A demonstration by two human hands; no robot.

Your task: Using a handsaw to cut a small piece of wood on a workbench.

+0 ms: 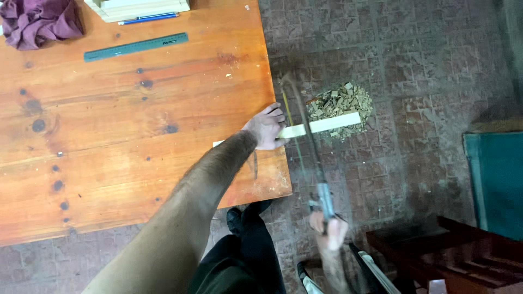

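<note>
The right hand [328, 231], blurred and nearest the camera, is clenched around the handle of a hacksaw [313, 158] below the near right corner of the table. The saw's long axis runs from that hand away toward the far side, leaning slightly left, so its frame points away from the person and crosses the wooden strip [321, 125] just off the table's right edge. The saw too is blurred, and its blade cannot be made out clearly.

A little farther, the left hand [267, 126] lies flat, palm down, pressing the pale wooden strip against the wooden table [136, 136] at its right edge. The strip's long axis runs left to right, rising slightly toward the right; its right end sticks out well past the table edge over the tiled floor [414, 81], while a short bit of its left end shows beyond the wrist.

Under the overhanging end sits a pile of wood offcuts [340, 100] on the floor.

Toward the far side of the table lie a green ruler [136, 46], a blue pen [148, 18] and, at the far left corner, a crumpled purple cloth [38, 22].
</note>
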